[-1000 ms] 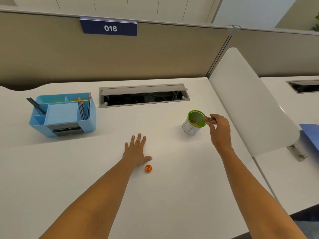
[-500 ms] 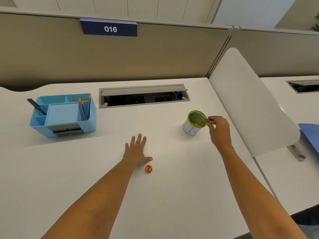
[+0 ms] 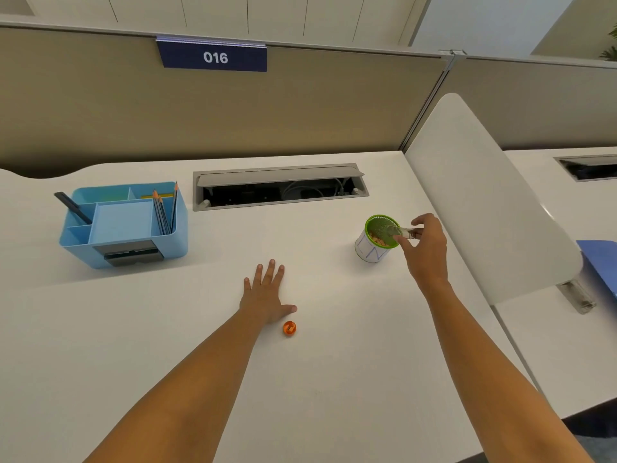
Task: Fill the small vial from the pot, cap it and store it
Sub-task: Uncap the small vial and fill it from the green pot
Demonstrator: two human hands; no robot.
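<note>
right hand (image 3: 425, 248) pinches clear vial (image 3: 400, 232), mouth dipped leftward into green-rimmed pot (image 3: 375, 243) | left hand (image 3: 265, 292) flat, open (nearer the orange cap (image 3: 289, 328), 1 on worktop (image 3: 334, 379))

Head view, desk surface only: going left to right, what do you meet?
Blue organiser → left hand flat on the desk → orange cap → green-rimmed pot → right hand holding the vial at the pot's mouth.

Left hand (image 3: 265, 294): flat, palm down, fingers spread, arm extended. Right hand (image 3: 425, 248): raised, thumb and fingers pinched closed, arm extended.
</note>
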